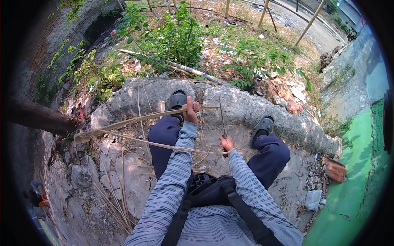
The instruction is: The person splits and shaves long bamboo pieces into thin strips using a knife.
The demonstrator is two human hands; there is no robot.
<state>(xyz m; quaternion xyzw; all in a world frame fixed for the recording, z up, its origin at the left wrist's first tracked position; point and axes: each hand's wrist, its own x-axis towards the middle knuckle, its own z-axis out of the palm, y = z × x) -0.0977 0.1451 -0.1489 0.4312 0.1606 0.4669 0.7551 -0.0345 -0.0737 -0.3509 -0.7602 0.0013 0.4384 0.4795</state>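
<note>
My left hand (191, 110) is closed around a pale, flat bamboo strip (143, 117), whose long end reaches out to the left. A thinner strip (156, 145) splits off near that far left end and curves back over my left forearm towards my right wrist. In my right hand (226, 144) is a long, thin knife (222, 115), gripped by its dark handle with the blade pointing away from me. The blade stands close to the short right end of the bamboo strip; whether they touch I cannot tell.
Loose strips (119, 205) lie on the cracked concrete at left. My shoes rest by a rough concrete ledge (242, 100), with plants and litter beyond. A dark trunk (41, 116) juts in from the left. A broken brick (335, 171) sits by the green wall (353, 164).
</note>
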